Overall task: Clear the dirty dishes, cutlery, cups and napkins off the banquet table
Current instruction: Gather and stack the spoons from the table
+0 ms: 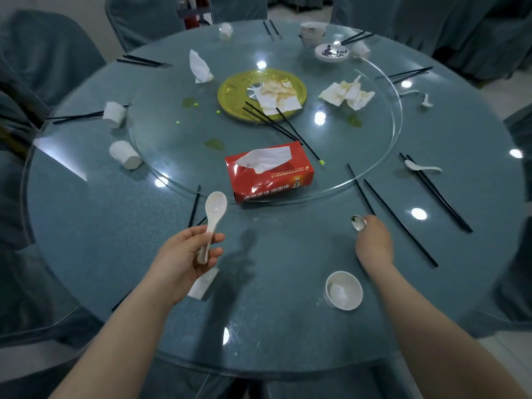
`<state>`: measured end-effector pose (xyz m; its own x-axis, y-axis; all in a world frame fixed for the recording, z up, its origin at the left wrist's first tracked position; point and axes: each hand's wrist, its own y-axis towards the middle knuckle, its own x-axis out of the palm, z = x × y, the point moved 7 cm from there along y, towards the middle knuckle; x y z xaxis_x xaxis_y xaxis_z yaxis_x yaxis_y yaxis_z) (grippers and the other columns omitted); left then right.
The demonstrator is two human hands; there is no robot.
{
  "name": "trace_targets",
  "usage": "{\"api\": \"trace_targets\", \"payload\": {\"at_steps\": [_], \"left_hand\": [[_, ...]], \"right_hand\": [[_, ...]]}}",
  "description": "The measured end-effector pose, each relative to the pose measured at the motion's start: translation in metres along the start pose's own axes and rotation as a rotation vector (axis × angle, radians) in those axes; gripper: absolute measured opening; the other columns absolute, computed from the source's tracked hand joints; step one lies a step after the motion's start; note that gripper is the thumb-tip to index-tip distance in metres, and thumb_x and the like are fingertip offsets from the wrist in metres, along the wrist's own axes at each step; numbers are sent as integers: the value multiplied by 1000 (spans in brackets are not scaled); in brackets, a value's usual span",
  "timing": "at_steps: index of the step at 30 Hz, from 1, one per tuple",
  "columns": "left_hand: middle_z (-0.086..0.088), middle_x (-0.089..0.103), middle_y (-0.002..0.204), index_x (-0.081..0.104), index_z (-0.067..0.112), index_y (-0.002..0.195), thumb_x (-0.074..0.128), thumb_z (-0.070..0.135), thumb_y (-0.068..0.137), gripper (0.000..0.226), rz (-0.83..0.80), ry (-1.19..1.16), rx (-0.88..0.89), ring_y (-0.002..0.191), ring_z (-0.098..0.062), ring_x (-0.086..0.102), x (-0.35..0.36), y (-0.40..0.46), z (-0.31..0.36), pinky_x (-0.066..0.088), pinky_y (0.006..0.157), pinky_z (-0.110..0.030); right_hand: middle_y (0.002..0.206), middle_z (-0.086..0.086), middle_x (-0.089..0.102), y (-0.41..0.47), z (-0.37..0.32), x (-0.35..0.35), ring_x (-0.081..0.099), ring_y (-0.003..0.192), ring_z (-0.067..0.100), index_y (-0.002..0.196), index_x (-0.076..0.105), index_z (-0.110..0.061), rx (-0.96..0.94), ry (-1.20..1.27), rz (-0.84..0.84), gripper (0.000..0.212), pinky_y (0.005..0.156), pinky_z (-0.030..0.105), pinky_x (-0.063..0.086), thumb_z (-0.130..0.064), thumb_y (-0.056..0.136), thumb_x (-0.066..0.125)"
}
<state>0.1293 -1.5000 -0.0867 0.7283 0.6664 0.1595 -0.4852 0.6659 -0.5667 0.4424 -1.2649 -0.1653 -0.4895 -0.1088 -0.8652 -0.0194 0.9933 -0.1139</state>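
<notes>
My left hand [184, 254] holds a white ceramic spoon [213, 214] by its handle, bowl pointing away from me, above the round glass-topped table [86, 226]. My right hand [374, 243] grips a second, soiled spoon [358, 222]; only its bowl shows past the fingers. A white cup [344, 290] stands upright near my right forearm. Another cup [203, 283] lies partly hidden under my left hand. Black chopsticks [400, 223] lie just right of my right hand.
A red tissue box [270, 171] sits on the glass turntable [383, 156], with a yellow plate [230, 90], dirty napkins [347, 95] and chopsticks beyond. Tipped cups [125, 154] lie left; spoons [421, 167], bowls [312, 30] and a saucer [331, 51] are farther off. Covered chairs [43, 59] ring the table.
</notes>
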Motion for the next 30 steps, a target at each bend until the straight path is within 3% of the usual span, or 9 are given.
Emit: {"api": "trace_targets", "payload": {"at_steps": [4,8,12,15,23,27,30], "left_hand": [[-3,75,81,55,12,106,52,7,95,13,13,-34,-7,56,-11,66,-7,-15,-9,53,49,-22],[-2,75,76,55,9,106,50,5,96,12,-14,-56,5,54,-11,67,-17,-40,-16,54,49,-20],[-4,75,76,55,10,103,49,4,96,10,-32,-101,32,55,-12,67,-44,-71,-14,53,48,-20],[-3,75,77,54,14,98,50,5,96,10,-59,-117,70,56,-12,67,-69,-99,-13,53,48,-20],[-1,76,82,54,13,100,51,2,94,13,-215,-76,159,64,-13,70,-124,-195,-40,55,58,-24],[0,76,82,55,14,102,53,5,94,13,-274,-69,176,66,-13,70,-139,-237,-54,54,59,-23],[0,76,85,56,15,104,54,6,94,13,-337,-51,163,69,-15,68,-137,-264,-64,52,62,-25]], "right_hand": [[99,11,62,-23,-29,-17,58,86,31,114,58,-13,-14,251,-49,23,70,34,43,-13,94,46],[89,0,63,-67,-63,-31,62,63,11,93,59,-25,14,588,-103,38,54,22,48,3,86,35],[84,-1,65,-133,-89,-39,59,55,8,85,61,-25,26,783,-121,42,49,16,46,8,87,35],[74,-3,67,-183,-101,-51,57,46,6,84,62,-22,23,848,-87,41,44,19,41,9,82,36],[76,-4,74,-330,-124,-61,56,45,8,95,45,-17,-14,939,-54,11,40,20,38,-9,91,40],[76,-7,74,-395,-137,-79,67,58,9,90,52,-14,-9,963,-64,7,45,17,47,-9,90,47],[73,-7,69,-437,-142,-104,59,63,10,79,65,-16,-63,967,4,14,55,15,47,-7,87,59]]}}
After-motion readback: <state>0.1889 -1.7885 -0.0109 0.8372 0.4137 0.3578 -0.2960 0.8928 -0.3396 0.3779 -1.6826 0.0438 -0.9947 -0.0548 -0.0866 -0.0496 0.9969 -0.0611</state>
